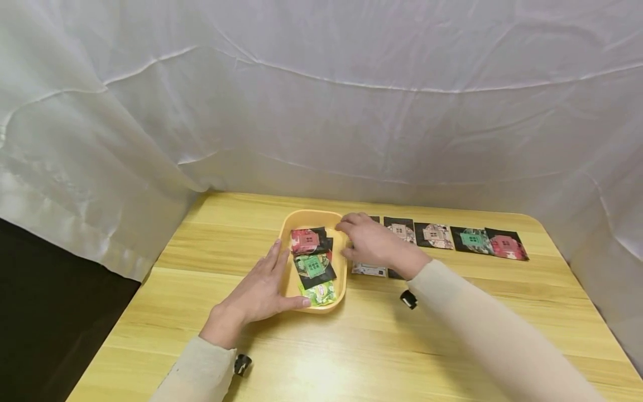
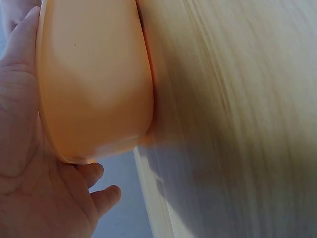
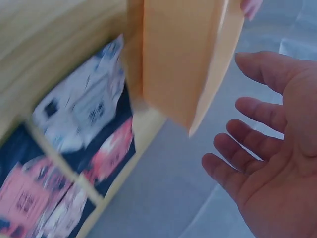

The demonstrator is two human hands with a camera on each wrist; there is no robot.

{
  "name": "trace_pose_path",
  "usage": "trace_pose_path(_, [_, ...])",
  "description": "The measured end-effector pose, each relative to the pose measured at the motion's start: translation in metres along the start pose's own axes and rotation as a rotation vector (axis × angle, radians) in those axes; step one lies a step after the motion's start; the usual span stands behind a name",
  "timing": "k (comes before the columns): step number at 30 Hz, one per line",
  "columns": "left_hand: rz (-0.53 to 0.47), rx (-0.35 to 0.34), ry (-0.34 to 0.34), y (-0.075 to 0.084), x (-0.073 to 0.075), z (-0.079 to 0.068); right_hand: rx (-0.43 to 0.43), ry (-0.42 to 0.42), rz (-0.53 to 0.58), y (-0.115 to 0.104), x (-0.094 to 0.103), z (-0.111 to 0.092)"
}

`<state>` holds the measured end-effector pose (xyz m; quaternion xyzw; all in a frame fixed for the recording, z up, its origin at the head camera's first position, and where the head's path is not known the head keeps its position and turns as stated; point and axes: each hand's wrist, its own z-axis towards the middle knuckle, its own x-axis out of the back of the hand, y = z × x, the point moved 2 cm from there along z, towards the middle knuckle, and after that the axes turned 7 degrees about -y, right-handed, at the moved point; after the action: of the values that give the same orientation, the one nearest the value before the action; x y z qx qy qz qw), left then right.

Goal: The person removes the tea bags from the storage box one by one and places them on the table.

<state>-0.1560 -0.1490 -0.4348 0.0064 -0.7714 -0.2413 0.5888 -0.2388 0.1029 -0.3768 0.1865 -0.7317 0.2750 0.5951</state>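
A yellow-orange plastic tray [image 1: 343,285] stands on the wooden table. Several overlapping sachets lie in it, among them a black and red sachet [image 1: 305,240], a black and green sachet [image 1: 315,269] and a light green sachet [image 1: 321,293]. My left hand [image 1: 261,287] rests against the tray's near left corner, fingers along the left side and thumb across the near rim. Over the right rim hovers my right hand [image 1: 374,240], its fingers loosely bent with nothing between them. In the right wrist view that hand [image 3: 267,129] is apart from the tray wall [image 3: 183,54].
Right of the tray, sachets lie in rows, some partly under my right hand. A black and red sachet [image 1: 507,244] ends the far row, beside a green one [image 1: 472,240]. A white curtain [image 1: 351,139] hangs behind the table [image 1: 201,312].
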Motion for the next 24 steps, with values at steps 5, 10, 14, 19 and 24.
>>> trace_pose_path(5, [0.001, -0.009, 0.006, 0.000, 0.001, 0.000, 0.022, -0.032, -0.018, -0.023, -0.012, 0.022])
trace_pose_path(10, [-0.010, -0.023, 0.008, 0.000, 0.001, 0.000, 0.028, -0.113, -0.038, -0.042, -0.027, 0.041])
trace_pose_path(14, [-0.015, -0.028, 0.009, -0.001, -0.001, 0.000, -0.001, -0.188, -0.057, -0.051, -0.038, 0.052])
trace_pose_path(19, [-0.022, -0.029, 0.008, -0.002, -0.002, 0.001, -0.032, -0.295, -0.104, -0.057, -0.048, 0.058])
trace_pose_path(24, [-0.015, -0.031, 0.004, -0.003, -0.002, 0.000, -0.008, -0.308, -0.198, -0.063, -0.052, 0.055])
